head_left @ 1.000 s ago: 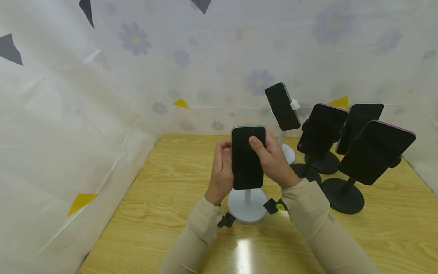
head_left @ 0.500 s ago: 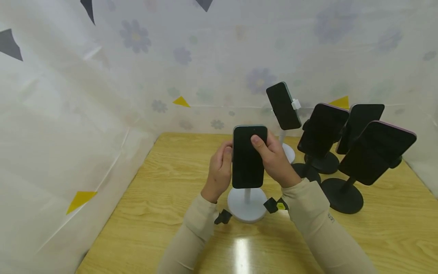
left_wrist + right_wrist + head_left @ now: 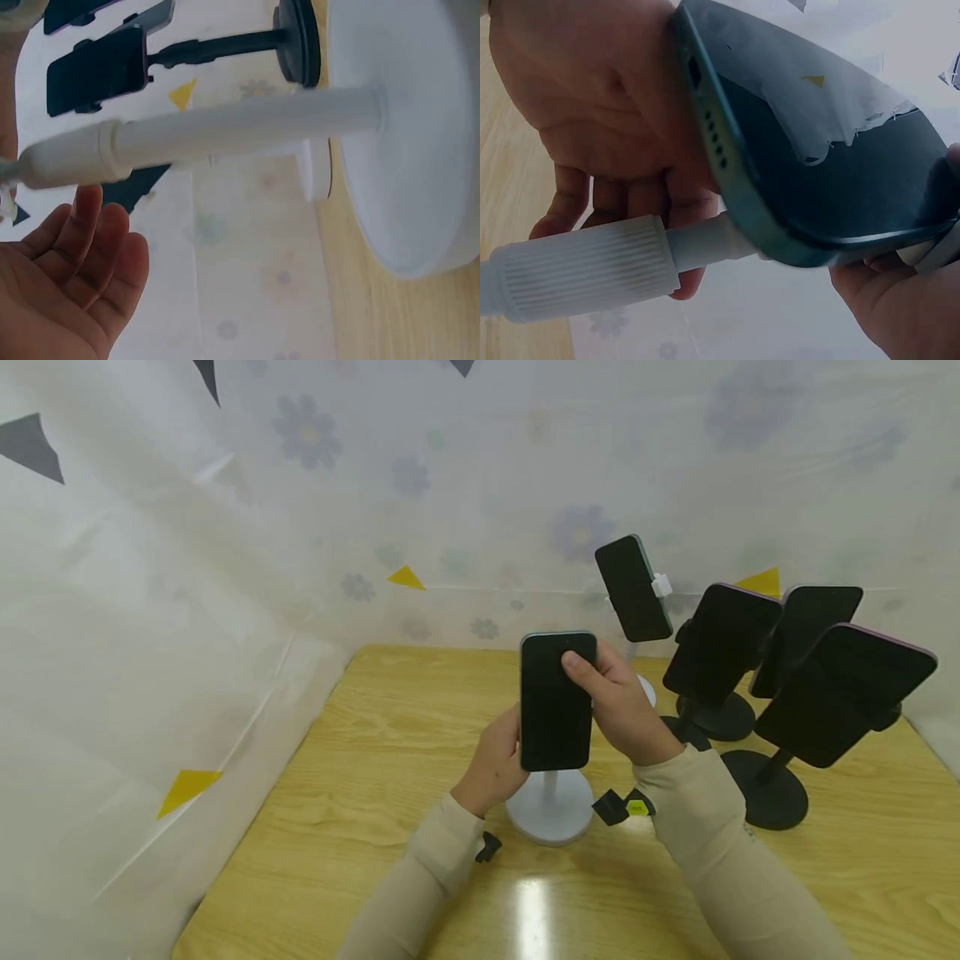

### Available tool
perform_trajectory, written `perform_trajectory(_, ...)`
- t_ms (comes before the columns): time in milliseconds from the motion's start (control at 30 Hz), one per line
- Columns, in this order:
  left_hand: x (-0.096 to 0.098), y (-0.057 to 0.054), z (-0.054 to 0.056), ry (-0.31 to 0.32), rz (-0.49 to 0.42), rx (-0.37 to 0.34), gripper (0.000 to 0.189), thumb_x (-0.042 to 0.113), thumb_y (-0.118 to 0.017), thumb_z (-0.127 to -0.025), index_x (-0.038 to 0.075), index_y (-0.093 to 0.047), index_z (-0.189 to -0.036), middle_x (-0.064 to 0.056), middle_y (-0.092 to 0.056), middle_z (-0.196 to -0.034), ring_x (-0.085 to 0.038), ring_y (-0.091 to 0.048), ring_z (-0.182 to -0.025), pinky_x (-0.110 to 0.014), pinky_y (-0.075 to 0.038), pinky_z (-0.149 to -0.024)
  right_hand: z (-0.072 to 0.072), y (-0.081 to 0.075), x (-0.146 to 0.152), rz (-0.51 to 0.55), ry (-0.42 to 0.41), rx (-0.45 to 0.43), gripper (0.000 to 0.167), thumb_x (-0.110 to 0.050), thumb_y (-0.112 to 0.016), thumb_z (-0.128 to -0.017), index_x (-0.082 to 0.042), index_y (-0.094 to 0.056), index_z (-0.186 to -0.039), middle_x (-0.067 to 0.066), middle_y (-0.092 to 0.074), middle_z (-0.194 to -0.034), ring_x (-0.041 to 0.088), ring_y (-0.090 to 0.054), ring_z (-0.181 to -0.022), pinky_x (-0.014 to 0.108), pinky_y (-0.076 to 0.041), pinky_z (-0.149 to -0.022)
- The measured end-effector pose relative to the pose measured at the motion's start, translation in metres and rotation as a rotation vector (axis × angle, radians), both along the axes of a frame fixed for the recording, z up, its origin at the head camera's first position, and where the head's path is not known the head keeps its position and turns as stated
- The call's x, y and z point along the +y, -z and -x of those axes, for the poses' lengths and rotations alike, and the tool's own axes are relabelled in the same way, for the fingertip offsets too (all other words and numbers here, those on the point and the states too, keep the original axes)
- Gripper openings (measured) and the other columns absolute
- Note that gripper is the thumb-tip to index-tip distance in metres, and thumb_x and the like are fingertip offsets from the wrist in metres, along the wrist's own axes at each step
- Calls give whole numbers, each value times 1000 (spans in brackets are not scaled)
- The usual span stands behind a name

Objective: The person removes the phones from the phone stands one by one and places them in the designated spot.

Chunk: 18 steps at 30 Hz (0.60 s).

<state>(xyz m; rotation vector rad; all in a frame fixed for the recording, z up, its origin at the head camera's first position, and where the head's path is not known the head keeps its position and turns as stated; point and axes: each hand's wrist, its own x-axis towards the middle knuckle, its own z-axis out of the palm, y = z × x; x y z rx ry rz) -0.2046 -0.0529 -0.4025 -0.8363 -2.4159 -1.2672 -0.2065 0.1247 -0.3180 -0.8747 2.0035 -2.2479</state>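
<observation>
A dark-screened smartphone (image 3: 557, 702) with a greenish edge stands upright at the head of a white phone stand (image 3: 550, 810). My right hand (image 3: 626, 702) grips its right side, thumb over the upper screen and fingers behind. A bit of white holder (image 3: 939, 251) shows beside that hand. Lower on the left, my left hand (image 3: 495, 764) reaches behind the phone, its fingers hidden in the head view. The left wrist view shows those fingers (image 3: 112, 262) loosely bent next to the white pole (image 3: 240, 127), gripping nothing visible.
Another white stand holds a phone (image 3: 633, 589) at the back. To the right, black stands carry several phones, the nearest phone (image 3: 847, 693) tilted. A patterned sheet (image 3: 420, 485) hangs behind the wooden table (image 3: 375, 718).
My left hand has slid lower and behind the phone; its thumb, earlier along the phone's left edge, is now out of sight. The right hand keeps its grip. The head view has shifted slightly.
</observation>
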Motion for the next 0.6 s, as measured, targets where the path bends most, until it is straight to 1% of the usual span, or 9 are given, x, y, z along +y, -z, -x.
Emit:
perform_trajectory(100,5,4,-4,62,-15,-122,26,18,-55,-98,7,-59,-122,-10,-68,-116,-21,-66,-103,-33,-56,-88,0,-1,1,16,14,12,16,-23,-44,-107,-23,-58,-116,-12,-68,-105,5,-65,-95,23,-54,-85)
perform_trajectory(133,7,5,-5,76,-25,-158,25,17,-57,-97,7,-59,-120,-10,-68,-113,-20,-66,-99,-32,-56,-85,0,-1,1,21,19,15,16,-23,-44,-107,-23,-58,-116,-12,-68,-105,5,-66,-95,23,-54,-85)
perform_trajectory(200,10,7,-6,80,-49,-228,25,17,-59,-96,9,-58,-120,-8,-66,-111,-17,-62,-93,-28,-54,-82,0,-1,0,28,23,18,16,-22,-44,-107,-24,-59,-115,-12,-67,-105,5,-65,-95,23,-53,-85)
perform_trajectory(300,16,11,-10,56,-50,-284,24,18,-56,-97,11,-56,-120,-7,-64,-111,-14,-58,-90,-26,-52,-79,-1,-3,1,36,7,6,17,-20,-45,-106,-23,-60,-113,-12,-68,-103,6,-65,-94,23,-53,-85)
perform_trajectory(367,20,14,-13,20,-10,-260,22,20,-53,-100,10,-56,-120,-7,-64,-109,-13,-59,-89,-25,-52,-79,-2,-4,3,30,-6,5,17,-19,-45,-106,-22,-61,-112,-11,-67,-102,7,-65,-94,24,-53,-86)
perform_trajectory(400,22,15,-14,5,15,-230,21,21,-51,-101,9,-56,-119,-7,-64,-107,-13,-59,-88,-25,-52,-78,-2,-5,3,24,-10,10,17,-19,-45,-106,-22,-61,-111,-10,-67,-101,7,-65,-94,24,-53,-86)
perform_trajectory(467,25,17,-16,-26,57,-155,20,21,-49,-103,7,-57,-114,-8,-64,-101,-14,-60,-84,-25,-53,-75,-3,-6,4,13,-14,15,16,-19,-46,-106,-21,-61,-110,-10,-67,-101,8,-65,-94,24,-54,-86)
perform_trajectory(533,28,19,-17,-50,80,-65,19,19,-49,-103,5,-58,-112,-8,-63,-96,-15,-61,-81,-26,-53,-73,-3,-7,4,7,-11,26,16,-18,-46,-106,-20,-61,-109,-9,-67,-101,8,-65,-94,24,-53,-87)
perform_trajectory(600,29,20,-17,-63,84,-14,18,18,-49,-103,5,-58,-112,-8,-63,-94,-15,-61,-79,-25,-53,-71,-3,-7,3,5,-5,33,16,-17,-46,-106,-20,-61,-108,-9,-68,-100,9,-66,-92,24,-54,-86)
